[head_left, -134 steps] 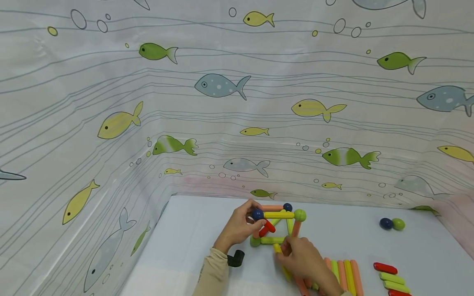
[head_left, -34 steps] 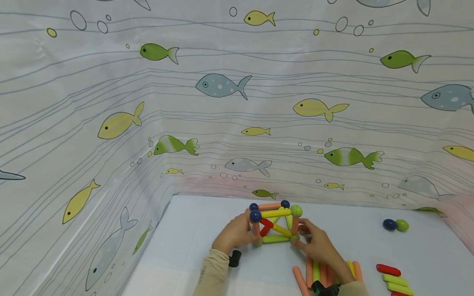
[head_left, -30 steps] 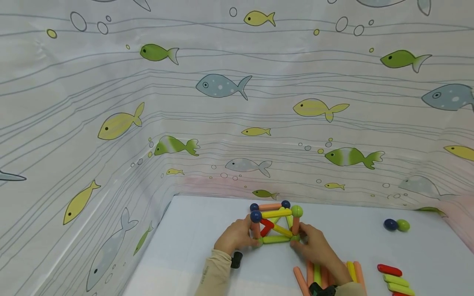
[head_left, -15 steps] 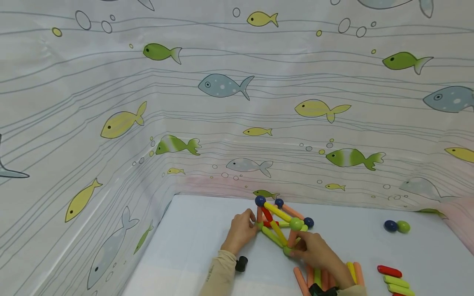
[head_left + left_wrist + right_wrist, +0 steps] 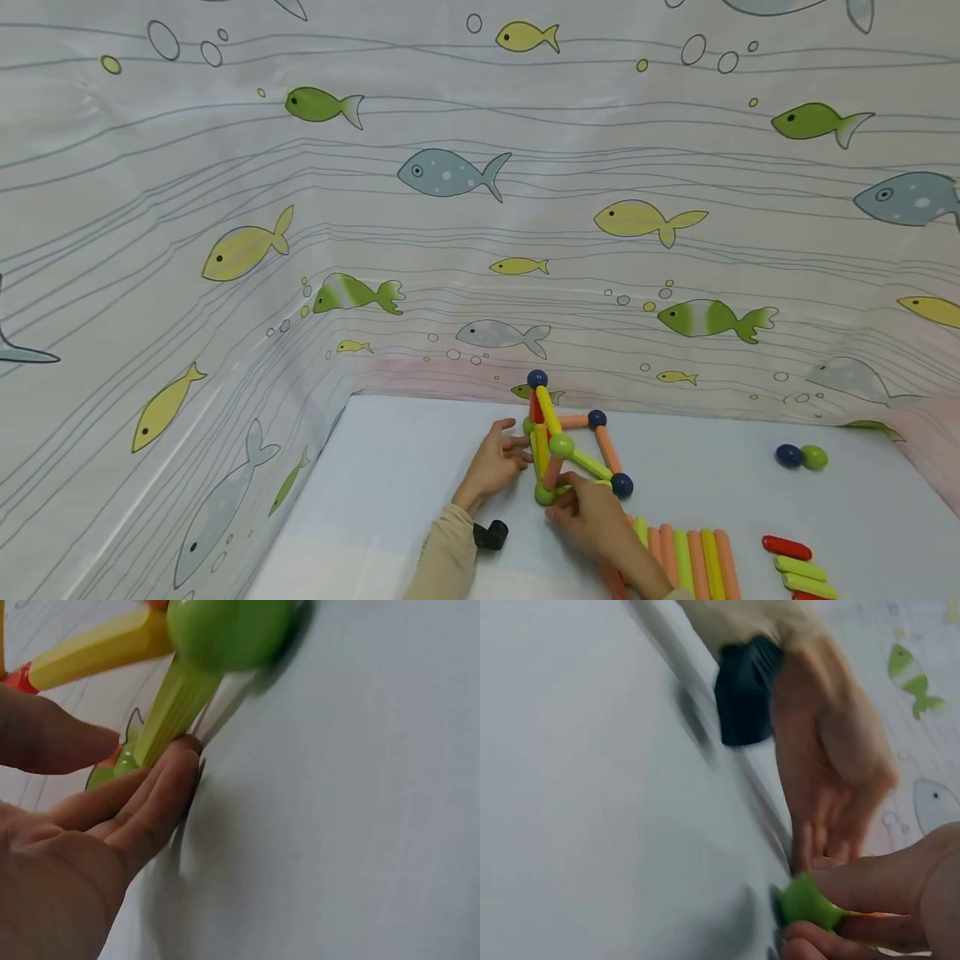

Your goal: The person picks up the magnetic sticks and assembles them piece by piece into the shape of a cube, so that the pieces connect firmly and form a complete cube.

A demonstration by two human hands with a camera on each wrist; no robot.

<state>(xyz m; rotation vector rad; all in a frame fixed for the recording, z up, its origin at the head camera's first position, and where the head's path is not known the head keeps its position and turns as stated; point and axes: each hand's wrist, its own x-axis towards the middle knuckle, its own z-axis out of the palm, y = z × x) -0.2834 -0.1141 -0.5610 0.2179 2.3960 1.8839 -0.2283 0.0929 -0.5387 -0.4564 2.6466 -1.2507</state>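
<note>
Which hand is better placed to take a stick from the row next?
Probably the right hand: it is nearer the row of sticks, though it pinches a green ball. The left hand looks freer but is farther off.

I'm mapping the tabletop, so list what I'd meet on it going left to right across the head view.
Left hand → ball-and-stick frame → yellow stick in the row → loose navy ball → loose green ball.

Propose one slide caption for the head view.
Right hand grips a rod-and-ball frame by a low green ball, left hand beside it.
</note>
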